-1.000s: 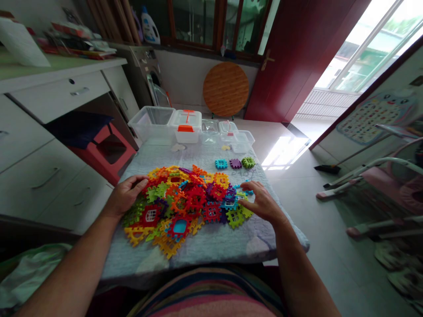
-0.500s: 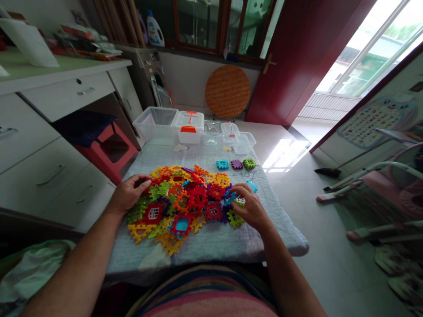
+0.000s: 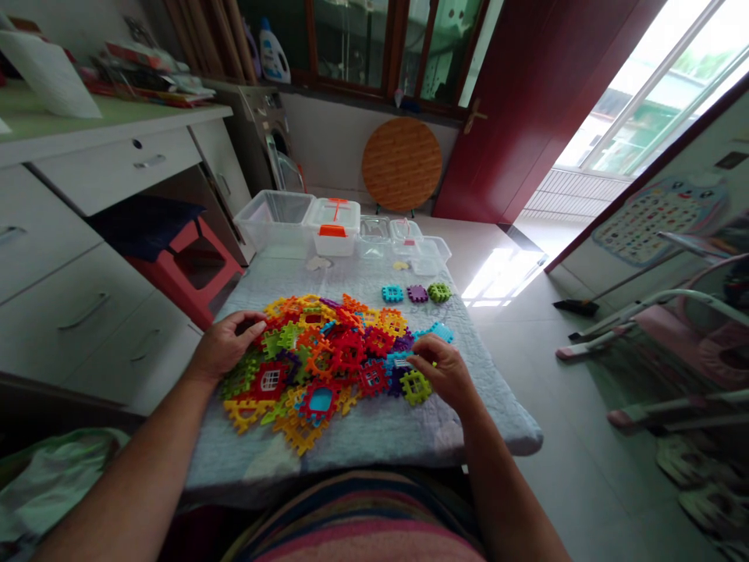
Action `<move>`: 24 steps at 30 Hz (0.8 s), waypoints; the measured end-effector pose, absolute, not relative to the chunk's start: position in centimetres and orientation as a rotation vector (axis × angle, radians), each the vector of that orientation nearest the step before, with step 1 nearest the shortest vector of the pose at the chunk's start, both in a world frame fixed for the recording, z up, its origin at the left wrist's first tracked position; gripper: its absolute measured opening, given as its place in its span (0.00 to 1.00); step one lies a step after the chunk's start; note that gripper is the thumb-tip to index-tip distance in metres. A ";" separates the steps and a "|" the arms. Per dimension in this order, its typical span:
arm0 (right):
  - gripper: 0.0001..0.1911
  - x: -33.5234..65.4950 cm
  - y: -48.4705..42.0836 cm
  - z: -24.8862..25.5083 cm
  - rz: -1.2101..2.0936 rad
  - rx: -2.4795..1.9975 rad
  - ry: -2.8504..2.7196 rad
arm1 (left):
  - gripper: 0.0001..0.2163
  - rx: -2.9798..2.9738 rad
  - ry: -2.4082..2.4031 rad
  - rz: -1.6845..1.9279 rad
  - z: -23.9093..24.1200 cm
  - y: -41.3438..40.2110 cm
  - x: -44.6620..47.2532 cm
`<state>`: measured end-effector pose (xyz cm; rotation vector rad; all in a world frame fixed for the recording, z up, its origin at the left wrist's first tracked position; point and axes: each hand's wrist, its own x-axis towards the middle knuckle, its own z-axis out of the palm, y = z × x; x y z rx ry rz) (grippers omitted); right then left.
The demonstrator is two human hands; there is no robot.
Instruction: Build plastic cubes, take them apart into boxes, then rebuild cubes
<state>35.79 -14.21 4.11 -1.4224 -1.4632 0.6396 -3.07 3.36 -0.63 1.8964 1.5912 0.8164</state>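
Observation:
A heap of colourful plastic interlocking building blocks [image 3: 348, 351] lies on the cloth-covered table [image 3: 374, 437]. My left hand [image 3: 225, 347] rests at the heap's left edge, its thumb and fingers a little apart with nothing seen between them. On the other side, my right hand [image 3: 445, 367] pinches a blue block [image 3: 399, 360] with a white grid at its fingertips. A lime-green block [image 3: 415, 387] lies just below those fingers, and a light blue piece [image 3: 441, 332] lies beyond them. Farther back, blue [image 3: 392, 293], purple [image 3: 417, 293] and green [image 3: 439, 292] blocks sit in a row.
Along the table's far edge stand a large clear bin [image 3: 275, 222], a lidded box with orange latches [image 3: 335, 226] and smaller clear containers [image 3: 374, 234]. A red stool [image 3: 202, 269] is at the left, and a pink-and-white folding chair [image 3: 661, 328] is at the right.
My right hand has shifted slightly, and the blue block with the white grid now shows at its fingertips. More of the light blue piece behind is visible. My left hand has stayed in place.

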 end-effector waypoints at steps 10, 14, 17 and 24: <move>0.20 42.7 -12.0 2.2 0.402 -1.625 -0.787 | 0.20 1.890 1.588 0.825 -0.9 3.5 -3.2; 0.16 43.3 -11.7 0.9 0.193 -1.939 -0.924 | 0.20 1.888 1.601 0.817 -0.6 3.4 -3.0; 0.16 43.6 -11.7 0.2 0.096 -2.037 -1.065 | 0.21 1.873 1.606 0.807 -0.7 3.5 -2.9; 0.26 43.5 -11.7 -0.6 0.101 -2.086 -1.297 | 0.20 1.890 1.608 0.811 -0.9 3.5 -3.0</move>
